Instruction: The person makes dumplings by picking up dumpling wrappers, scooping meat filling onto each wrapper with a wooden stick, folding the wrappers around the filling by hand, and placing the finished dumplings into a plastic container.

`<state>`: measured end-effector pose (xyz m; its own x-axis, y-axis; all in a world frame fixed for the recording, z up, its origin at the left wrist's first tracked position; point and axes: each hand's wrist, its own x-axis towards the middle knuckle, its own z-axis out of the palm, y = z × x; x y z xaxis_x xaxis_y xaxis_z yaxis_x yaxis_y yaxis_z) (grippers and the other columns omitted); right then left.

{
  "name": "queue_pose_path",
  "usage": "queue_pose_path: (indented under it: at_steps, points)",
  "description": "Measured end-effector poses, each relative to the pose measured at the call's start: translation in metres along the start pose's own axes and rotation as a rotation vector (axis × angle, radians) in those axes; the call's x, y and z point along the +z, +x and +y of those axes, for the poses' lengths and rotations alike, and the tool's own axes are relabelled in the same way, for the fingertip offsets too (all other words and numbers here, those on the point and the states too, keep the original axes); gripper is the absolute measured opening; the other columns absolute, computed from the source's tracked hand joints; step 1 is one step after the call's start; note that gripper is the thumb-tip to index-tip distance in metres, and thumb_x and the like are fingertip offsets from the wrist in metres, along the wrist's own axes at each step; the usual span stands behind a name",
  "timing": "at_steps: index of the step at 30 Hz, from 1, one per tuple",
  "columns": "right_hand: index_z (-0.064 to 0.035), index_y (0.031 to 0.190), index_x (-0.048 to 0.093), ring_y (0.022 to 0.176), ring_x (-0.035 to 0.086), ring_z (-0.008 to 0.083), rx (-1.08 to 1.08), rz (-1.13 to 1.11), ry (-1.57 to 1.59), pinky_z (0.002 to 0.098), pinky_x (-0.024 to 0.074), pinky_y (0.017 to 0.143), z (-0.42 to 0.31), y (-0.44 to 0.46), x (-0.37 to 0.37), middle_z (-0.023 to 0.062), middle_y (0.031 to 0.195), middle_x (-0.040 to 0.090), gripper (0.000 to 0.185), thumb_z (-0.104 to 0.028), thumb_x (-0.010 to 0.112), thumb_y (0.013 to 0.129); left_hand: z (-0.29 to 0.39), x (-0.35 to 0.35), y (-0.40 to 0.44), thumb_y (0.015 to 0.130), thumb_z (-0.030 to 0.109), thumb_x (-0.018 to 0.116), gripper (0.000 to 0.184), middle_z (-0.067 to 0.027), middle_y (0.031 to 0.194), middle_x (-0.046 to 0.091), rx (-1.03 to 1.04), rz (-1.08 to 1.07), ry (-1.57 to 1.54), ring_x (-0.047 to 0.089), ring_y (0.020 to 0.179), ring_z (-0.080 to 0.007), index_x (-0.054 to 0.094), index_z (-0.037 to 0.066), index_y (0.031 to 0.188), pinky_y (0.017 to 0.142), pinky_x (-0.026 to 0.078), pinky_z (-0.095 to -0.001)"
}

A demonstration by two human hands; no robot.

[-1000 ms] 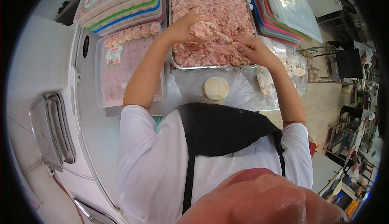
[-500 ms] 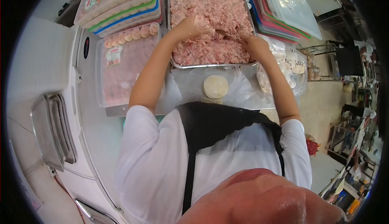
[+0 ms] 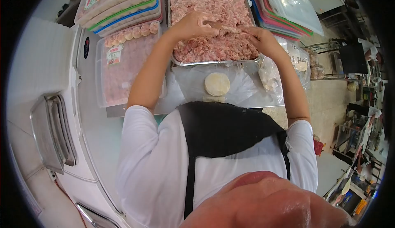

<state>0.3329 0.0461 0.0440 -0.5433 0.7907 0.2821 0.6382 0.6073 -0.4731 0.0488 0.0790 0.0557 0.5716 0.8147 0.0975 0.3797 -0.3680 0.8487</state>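
Note:
A deep metal tray (image 3: 214, 63) holds a mass of pink ground meat (image 3: 218, 50). In its middle, my left hand (image 3: 195, 25) curls its fingers round some of the meat, with pink bits stuck to the fingers. From the right side, my right hand (image 3: 263, 42) reaches in with bent fingers that press into the same ridge of meat, close to the left hand. The fingertips are partly buried. Nearer my body, a stack of round pale dough wrappers (image 3: 217, 84) lies on a clear plastic sheet (image 3: 185, 77), untouched.
At left, a lidded container of dumplings (image 3: 129, 69) lies before a stack of filled containers (image 3: 119, 3). Lids (image 3: 290, 9) with coloured edges are piled at right. Plastic bags (image 3: 271, 75) lie beside my right forearm. Metal trays (image 3: 53, 133) lean at far left.
My right hand has moved left and inward, closer to my left hand. My left hand has shifted slightly, still in the meat. The ridge of meat between them has changed shape.

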Motion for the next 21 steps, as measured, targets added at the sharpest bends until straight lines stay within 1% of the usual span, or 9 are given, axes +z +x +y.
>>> queue_pose_path:
  at_steps: [1, 4, 8, 10, 13, 16, 17, 20, 21]
  points:
    - [-0.0088, 0.111, 0.063, 0.084, 0.061, 0.0347, 0.126, -0.024, -0.272, 0.0405, 0.0495, 0.07, -0.027, 0.003, -0.014, 0.0141, 0.093, 0.063, 0.028, -0.013, 0.058, 0.084, 0.006, 0.0, -0.002, 0.071, 0.027, 0.076, 0.044, -0.0071, 0.087, 0.068, -0.107, 0.042, -0.04, 0.06, 0.077, -0.0148, 0.064, 0.001, 0.105, 0.073, 0.048, -0.0285]
    - [-0.0123, 0.113, 0.062, 0.081, 0.062, 0.0325, -0.004, 0.251, -0.254, 0.0414, 0.05, 0.066, -0.049, -0.002, 0.01, 0.0124, 0.092, 0.062, 0.031, -0.013, 0.058, 0.082, -0.025, 0.007, 0.007, 0.073, 0.029, 0.074, 0.043, -0.0066, 0.087, 0.068, -0.087, 0.023, -0.125, 0.06, 0.076, -0.0151, 0.064, 0.001, 0.105, 0.072, 0.048, -0.0275]
    - [-0.0161, 0.115, 0.06, 0.081, 0.062, 0.0321, 0.291, -0.2, -0.691, 0.0421, 0.0494, 0.062, 0.026, -0.016, 0.045, 0.0133, 0.081, 0.062, 0.032, -0.023, 0.054, 0.084, -0.059, 0.012, 0.024, 0.072, 0.035, 0.075, 0.057, -0.0085, 0.085, 0.067, -0.185, -0.024, -0.046, 0.06, 0.078, -0.0164, 0.059, 0.003, 0.116, 0.073, 0.048, -0.0279]
    - [-0.0157, 0.11, 0.063, 0.084, 0.062, 0.0333, 0.376, -0.211, -0.524, 0.0417, 0.0497, 0.067, 0.021, -0.023, 0.024, 0.014, 0.086, 0.064, 0.029, -0.027, 0.052, 0.086, -0.022, 0.008, 0.0, 0.071, 0.038, 0.075, 0.063, -0.011, 0.085, 0.066, -0.305, 0.077, -0.116, 0.061, 0.08, -0.0199, 0.056, 0.004, 0.12, 0.075, 0.048, -0.0295]
    - [-0.0097, 0.104, 0.065, 0.09, 0.062, 0.0322, 0.478, -0.032, -0.184, 0.0372, 0.0497, 0.077, -0.008, -0.025, -0.019, 0.0157, 0.099, 0.065, 0.024, -0.023, 0.053, 0.088, -0.001, -0.001, -0.014, 0.069, 0.041, 0.076, 0.07, -0.0149, 0.089, 0.066, 0.124, 0.265, 0.148, 0.062, 0.086, -0.0276, 0.053, 0.005, 0.124, 0.079, 0.048, -0.0335]
    - [-0.0044, 0.114, 0.061, 0.096, 0.062, 0.0219, 0.216, 0.038, 0.419, 0.0298, 0.0455, 0.085, -0.036, -0.02, -0.034, 0.0149, 0.103, 0.065, 0.027, -0.012, 0.056, 0.089, 0.003, -0.004, -0.011, 0.067, 0.041, 0.077, 0.068, -0.018, 0.098, 0.065, 0.244, 0.273, 0.276, 0.06, 0.093, -0.0338, 0.055, 0.003, 0.12, 0.084, 0.047, -0.0362]
    - [-0.0019, 0.114, 0.06, 0.098, 0.059, 0.0173, 0.059, 0.021, 0.436, 0.0292, 0.0444, 0.087, -0.034, -0.017, -0.022, 0.0136, 0.107, 0.064, 0.026, -0.01, 0.056, 0.089, 0.003, -0.005, -0.006, 0.067, 0.041, 0.077, 0.068, -0.0185, 0.1, 0.064, 0.219, 0.206, 0.272, 0.06, 0.093, -0.0337, 0.056, 0.003, 0.119, 0.084, 0.047, -0.0364]
    - [-0.0013, 0.111, 0.061, 0.098, 0.06, 0.0187, 0.212, -0.116, 0.315, 0.0285, 0.0447, 0.086, -0.036, -0.005, 0.0, 0.0139, 0.109, 0.063, 0.025, -0.009, 0.055, 0.089, 0.003, -0.004, 0.0, 0.065, 0.04, 0.077, 0.066, -0.0203, 0.104, 0.063, 0.109, 0.059, 0.231, 0.06, 0.095, -0.0339, 0.058, 0.003, 0.116, 0.086, 0.047, -0.037]
    - [-0.0029, 0.112, 0.061, 0.096, 0.061, 0.0251, 0.119, -0.107, 0.156, 0.0301, 0.0459, 0.084, -0.029, -0.003, -0.011, 0.0148, 0.109, 0.063, 0.026, -0.007, 0.056, 0.087, 0.005, -0.004, -0.001, 0.065, 0.041, 0.077, 0.066, -0.0212, 0.104, 0.063, 0.058, 0.05, 0.204, 0.06, 0.096, -0.0343, 0.059, 0.002, 0.116, 0.086, 0.047, -0.0372]
